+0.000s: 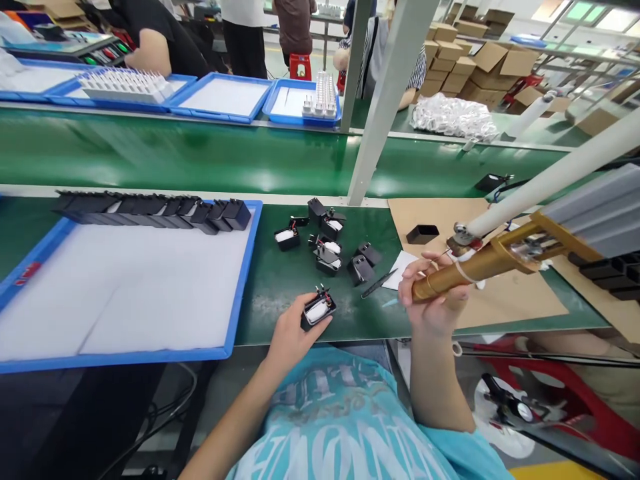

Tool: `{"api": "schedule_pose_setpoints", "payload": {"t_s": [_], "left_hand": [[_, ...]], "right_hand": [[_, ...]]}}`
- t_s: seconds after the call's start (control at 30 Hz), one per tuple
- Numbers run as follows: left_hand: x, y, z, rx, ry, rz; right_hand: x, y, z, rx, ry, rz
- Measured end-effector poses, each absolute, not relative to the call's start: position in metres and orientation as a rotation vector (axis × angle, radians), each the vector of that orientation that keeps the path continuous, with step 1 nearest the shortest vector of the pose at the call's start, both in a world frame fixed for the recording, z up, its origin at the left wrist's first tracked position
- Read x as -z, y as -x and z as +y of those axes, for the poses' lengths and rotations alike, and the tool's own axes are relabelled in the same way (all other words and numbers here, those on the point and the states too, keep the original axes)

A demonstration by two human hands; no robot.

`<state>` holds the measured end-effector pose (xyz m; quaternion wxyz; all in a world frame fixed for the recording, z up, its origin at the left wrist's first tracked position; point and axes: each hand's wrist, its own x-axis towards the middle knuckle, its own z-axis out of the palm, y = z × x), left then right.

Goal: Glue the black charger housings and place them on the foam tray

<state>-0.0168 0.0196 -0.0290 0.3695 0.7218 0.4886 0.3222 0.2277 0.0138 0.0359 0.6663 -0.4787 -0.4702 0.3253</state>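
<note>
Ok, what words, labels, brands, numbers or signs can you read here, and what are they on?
No text can be read with certainty.
Teal shirt: large white letters, distorted and partly cut off; no sure word.
Red label on the blue tray: too small to read.
Round dial, lower right: any markings too small and blurred.
Black box in the left hand, gold-coloured tool in the right hand: no lettering visible.

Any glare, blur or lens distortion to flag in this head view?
Head view throughout: pale reflections on the green panel; windows at upper right look washed out; the white post slants, probably wide-angle distortion; no strong blur on the black case in the left hand.
</note>
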Motion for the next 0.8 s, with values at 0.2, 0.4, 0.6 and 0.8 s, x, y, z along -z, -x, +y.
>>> {"api": "schedule_pose_setpoints", "payload": {"t_s": [0.2,0.4,0.6,0.8], "left_hand": [[0.032,0.015,0.013,-0.865,-1.991,1.255],[0.022,0.014,0.012,-0.898,-2.051,1.187],[0.008,0.014,0.012,-0.924,-2.092,1.171],[0.006,0.013,0.014,-0.937,-2.079,1.178]], "right_hand": [[-0.053,-0.174,0.019,-0.951,0.759,-0.89],[-0.06,-0.146,0.031,-1.006,0.536,-0.819],[-0.059,-0.144,0.032,-0.98,0.514,-0.801],[-0.058,-0.144,0.032,-0.953,0.476,-0.812]]}}
